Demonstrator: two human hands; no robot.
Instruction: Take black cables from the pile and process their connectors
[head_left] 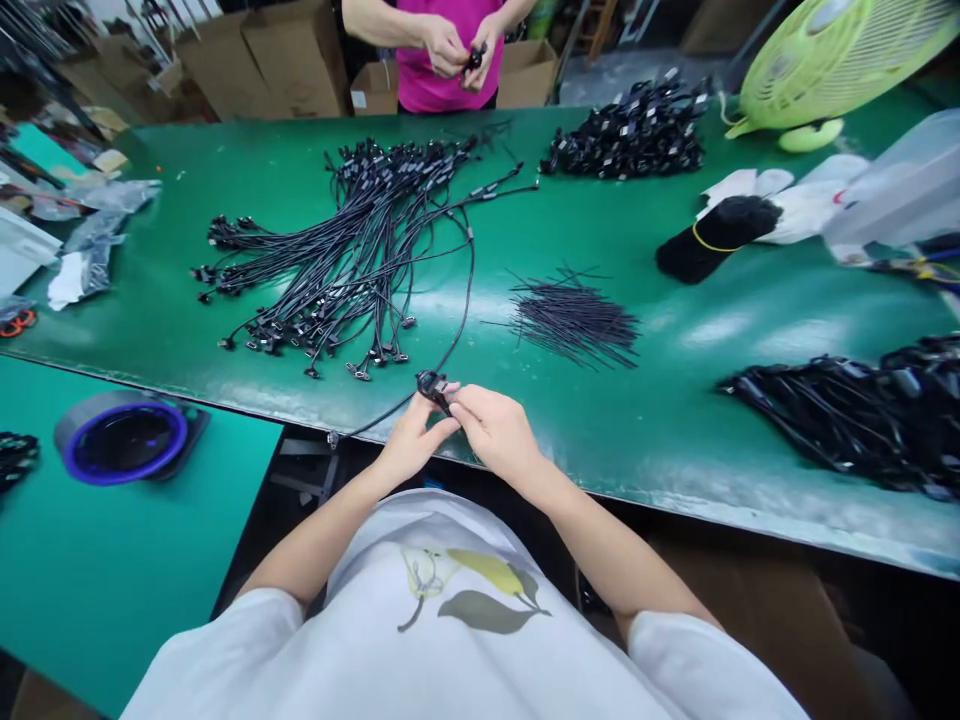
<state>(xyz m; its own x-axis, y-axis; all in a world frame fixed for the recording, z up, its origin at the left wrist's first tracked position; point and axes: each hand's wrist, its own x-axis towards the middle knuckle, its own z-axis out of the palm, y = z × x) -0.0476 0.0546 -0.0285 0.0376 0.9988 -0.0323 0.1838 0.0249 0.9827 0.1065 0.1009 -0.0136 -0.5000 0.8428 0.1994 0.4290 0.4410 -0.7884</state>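
Clock is read around the person's two hands, left to right. At 11 o'clock, a big spread of loose cables (337,235) lies straight on the green desk (660,430), connectors fanned out; looks not yet gathered, so plenty left. At centre, by the desk's near edge, the held cable (430,384) is partly bunched, one tail running to a plug at 8 o'clock; looks mid-way, no tie can be made out on it. Left hand (411,437) pinches the bunch from below, right hand (495,422) pinches it from the other side, fingertips close together. At 12, a co-worker's hands (466,55) hold a small black piece. At 1, a heap of compact black bundles (634,130), presumably done. At 2, thin black ties (576,318) scattered flat; farther out, a dark bunch (716,238) in a yellow band. At 3, a pile of black cables (862,415), looks bunched, stage unclear

Containers: at 9, purple-rimmed round thing (112,478), dark inside, maybe a roll, can't tell. At 11, tall cardboard boxes (292,65), contents hidden. At 1, behind the desk, another carton (527,75), contents not visible. At 2, far right, translucent plastic container (911,170), too blurred to read its contents
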